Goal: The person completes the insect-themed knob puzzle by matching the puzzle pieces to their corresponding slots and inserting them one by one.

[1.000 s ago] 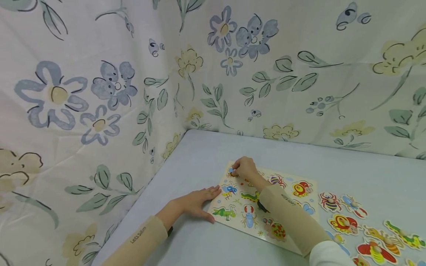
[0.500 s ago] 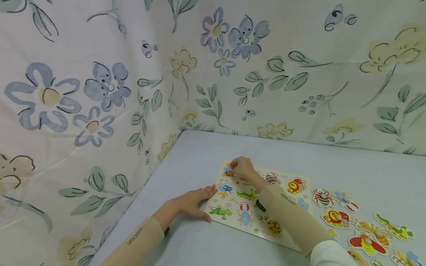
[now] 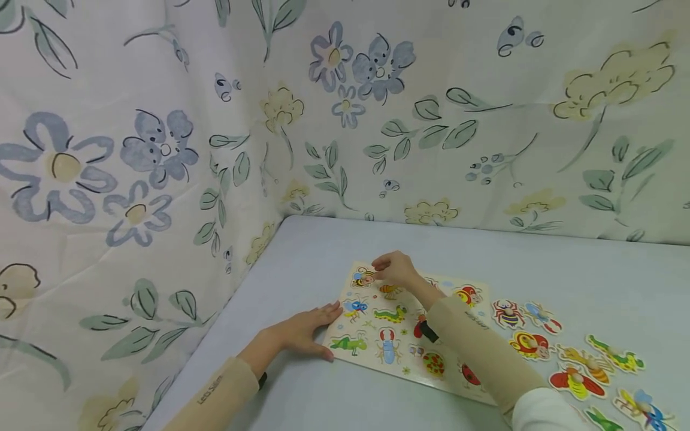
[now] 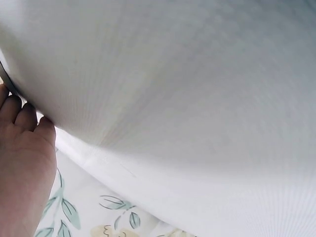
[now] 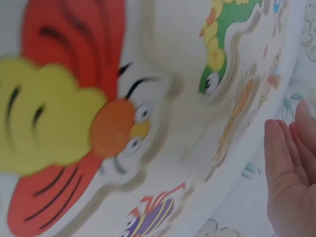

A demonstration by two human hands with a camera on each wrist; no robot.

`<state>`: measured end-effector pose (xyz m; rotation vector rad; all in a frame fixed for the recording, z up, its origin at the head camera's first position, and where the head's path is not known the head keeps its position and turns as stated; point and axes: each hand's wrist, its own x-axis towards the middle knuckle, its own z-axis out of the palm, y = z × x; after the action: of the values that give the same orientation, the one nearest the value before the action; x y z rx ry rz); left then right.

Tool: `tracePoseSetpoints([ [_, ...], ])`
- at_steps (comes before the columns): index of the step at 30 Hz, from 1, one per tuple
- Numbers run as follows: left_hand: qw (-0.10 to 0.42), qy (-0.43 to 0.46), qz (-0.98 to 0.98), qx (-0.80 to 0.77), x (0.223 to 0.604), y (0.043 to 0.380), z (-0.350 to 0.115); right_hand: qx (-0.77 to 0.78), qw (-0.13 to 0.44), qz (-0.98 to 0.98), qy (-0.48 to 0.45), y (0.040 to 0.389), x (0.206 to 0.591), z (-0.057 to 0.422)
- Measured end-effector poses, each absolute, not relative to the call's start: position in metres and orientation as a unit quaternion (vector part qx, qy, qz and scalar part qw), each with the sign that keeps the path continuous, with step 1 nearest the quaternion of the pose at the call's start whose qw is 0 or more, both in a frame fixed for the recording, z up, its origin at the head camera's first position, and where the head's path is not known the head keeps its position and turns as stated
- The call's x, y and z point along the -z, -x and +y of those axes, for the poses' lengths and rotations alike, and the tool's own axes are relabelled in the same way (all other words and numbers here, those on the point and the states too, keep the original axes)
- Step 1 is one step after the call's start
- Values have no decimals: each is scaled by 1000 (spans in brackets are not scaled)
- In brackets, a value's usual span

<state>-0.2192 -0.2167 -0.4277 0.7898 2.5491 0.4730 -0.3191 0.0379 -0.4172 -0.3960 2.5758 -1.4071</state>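
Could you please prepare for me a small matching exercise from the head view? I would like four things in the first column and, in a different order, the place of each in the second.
Column one
1. left hand
2. caterpillar piece with a knob
3. floral cloth
4. right hand

Column two
A. hanging behind the table
B. beside the bee
C. at the left edge of the board
D. lying off the board, to its right

Right pairs: 1-C, 2-D, 3-A, 4-B
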Motion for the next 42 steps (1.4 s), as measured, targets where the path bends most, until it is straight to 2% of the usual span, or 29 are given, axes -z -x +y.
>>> tracePoseSetpoints([
  [7, 207, -285, 920, -170, 428, 218, -216, 462, 75, 873, 135, 318, 418, 59],
  [42, 209, -269, 924, -174, 433, 219, -217, 465, 101, 873, 110, 309, 413, 124],
])
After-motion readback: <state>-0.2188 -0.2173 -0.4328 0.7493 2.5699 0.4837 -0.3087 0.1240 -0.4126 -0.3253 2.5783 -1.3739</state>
